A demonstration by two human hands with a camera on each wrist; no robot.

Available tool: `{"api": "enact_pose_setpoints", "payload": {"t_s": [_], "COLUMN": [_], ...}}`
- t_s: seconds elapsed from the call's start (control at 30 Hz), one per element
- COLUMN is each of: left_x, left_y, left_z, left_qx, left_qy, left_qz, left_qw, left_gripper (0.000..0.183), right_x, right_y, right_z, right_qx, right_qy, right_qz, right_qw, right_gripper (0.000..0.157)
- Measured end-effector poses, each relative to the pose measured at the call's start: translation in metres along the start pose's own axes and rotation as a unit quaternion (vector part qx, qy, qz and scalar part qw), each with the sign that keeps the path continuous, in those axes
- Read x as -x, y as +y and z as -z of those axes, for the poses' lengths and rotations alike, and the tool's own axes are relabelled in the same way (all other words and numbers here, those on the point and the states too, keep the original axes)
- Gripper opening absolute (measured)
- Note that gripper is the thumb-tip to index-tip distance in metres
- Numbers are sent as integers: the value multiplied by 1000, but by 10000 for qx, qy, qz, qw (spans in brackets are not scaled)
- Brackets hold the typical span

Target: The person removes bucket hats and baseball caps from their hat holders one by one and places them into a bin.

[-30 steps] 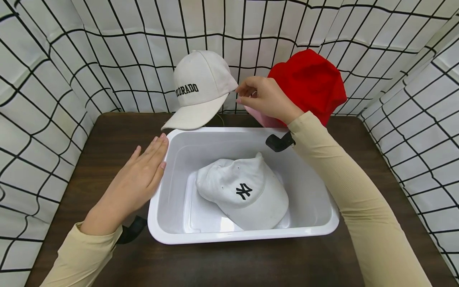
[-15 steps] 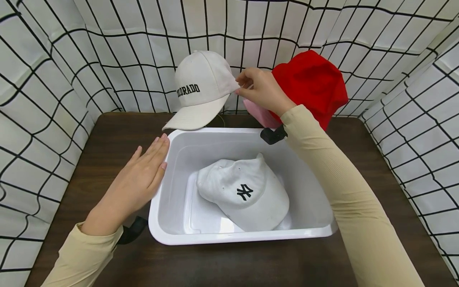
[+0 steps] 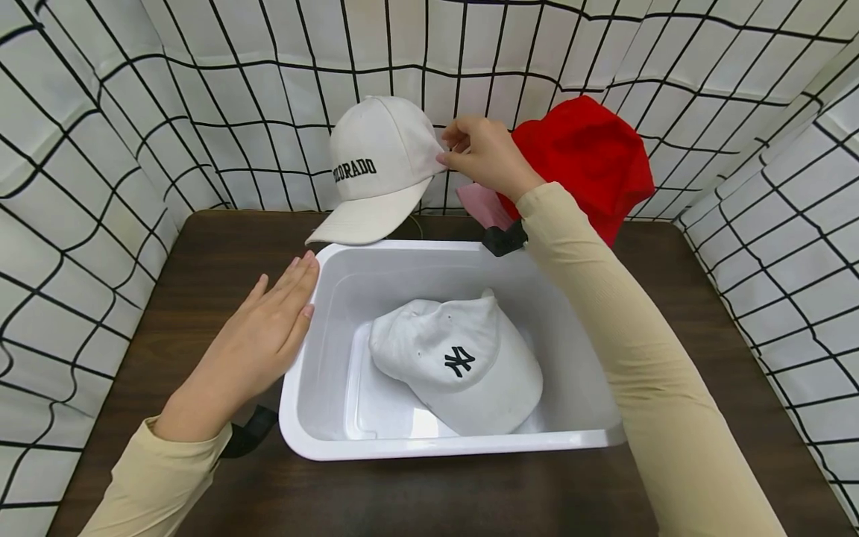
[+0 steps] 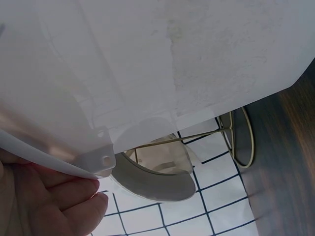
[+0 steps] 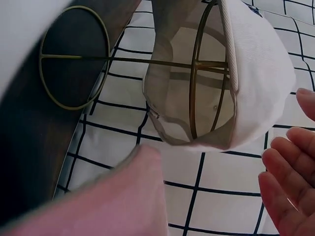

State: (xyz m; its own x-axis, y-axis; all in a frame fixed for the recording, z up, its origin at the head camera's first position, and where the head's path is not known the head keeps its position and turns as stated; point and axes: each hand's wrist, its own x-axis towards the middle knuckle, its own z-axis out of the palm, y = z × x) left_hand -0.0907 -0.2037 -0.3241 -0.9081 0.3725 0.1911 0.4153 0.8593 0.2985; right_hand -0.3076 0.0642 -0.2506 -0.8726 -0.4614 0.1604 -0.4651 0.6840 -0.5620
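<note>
Off-wht "…LORADO" cap nr R hand, L hand touching tub w/ "NY" cap, fingers all unclasped.

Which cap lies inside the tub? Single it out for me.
The white cap with the black NY logo: it alone rests in the tub; the COLORADO cap and the red cap are outside.

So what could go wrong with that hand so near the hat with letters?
The off-white cap with letters is on a thin wire stand, so a bump from the right hand might tip them both over. Also, the right sleeve looks close to the red cap, so pulling the arm back could perhaps brush it or knock it.
</note>
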Motion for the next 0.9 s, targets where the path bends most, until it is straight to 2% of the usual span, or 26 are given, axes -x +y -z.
{"api": "enact_pose_setpoints", "payload": {"t_s": [0.47, 0.7, 0.9], "left_x": [1, 1, 1], "left_y": [-1, -1, -2], "left_z": [-1, -1, -1], "left_qx": [89, 100, 66], "left_qy": [102, 76, 87], "left_qz": [-33, -37, -41], "left_qw": [9999, 9999, 9999], "left_gripper": [53, 53, 54], "right_x": [-19, -25, -29], "right_y": [-15, -19, -20], "right_z": [-17, -23, -28], "right_qx": [-156, -238, -293], "right_qy": [115, 273, 227], "right_qz": [-300, -118, -130], "right_qw": [9994, 9993, 9992], "right_gripper": [50, 44, 37]}}
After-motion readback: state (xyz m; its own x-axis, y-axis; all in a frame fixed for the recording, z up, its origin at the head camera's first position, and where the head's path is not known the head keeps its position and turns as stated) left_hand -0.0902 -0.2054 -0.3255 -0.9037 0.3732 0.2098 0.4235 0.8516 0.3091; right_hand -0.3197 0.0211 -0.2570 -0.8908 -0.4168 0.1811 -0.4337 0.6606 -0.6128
